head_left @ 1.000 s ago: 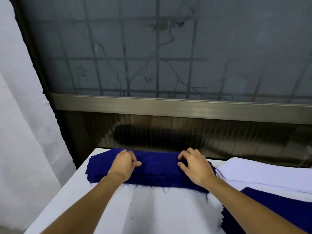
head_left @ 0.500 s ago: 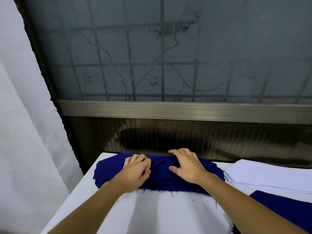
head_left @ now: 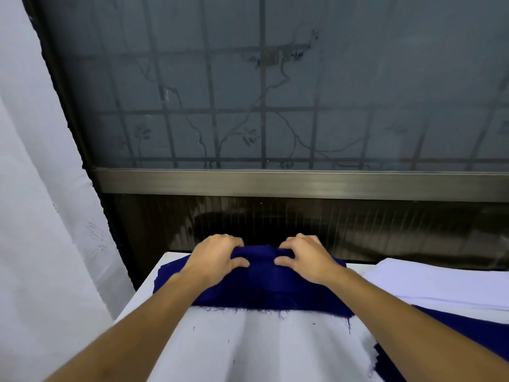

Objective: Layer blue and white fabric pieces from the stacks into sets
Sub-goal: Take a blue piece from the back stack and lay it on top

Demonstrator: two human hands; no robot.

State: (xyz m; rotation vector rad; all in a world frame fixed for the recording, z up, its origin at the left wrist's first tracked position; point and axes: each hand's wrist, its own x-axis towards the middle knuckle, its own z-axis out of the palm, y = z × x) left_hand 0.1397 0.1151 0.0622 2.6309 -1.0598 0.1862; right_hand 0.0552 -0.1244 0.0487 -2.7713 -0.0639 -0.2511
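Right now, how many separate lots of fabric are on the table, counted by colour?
Blue: 2, the far blue stack and the near-right blue pile, which the forearm partly hides.
White: 2, the right white stack and the front white fabric.
Total: 4

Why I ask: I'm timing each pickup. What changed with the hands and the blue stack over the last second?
The left hand and right hand slid toward each other along the blue stack, from resting apart on it to gripping its top layer, now bunched into a raised fold between them. The white stack at right and the blue fabric near the right forearm stayed put.
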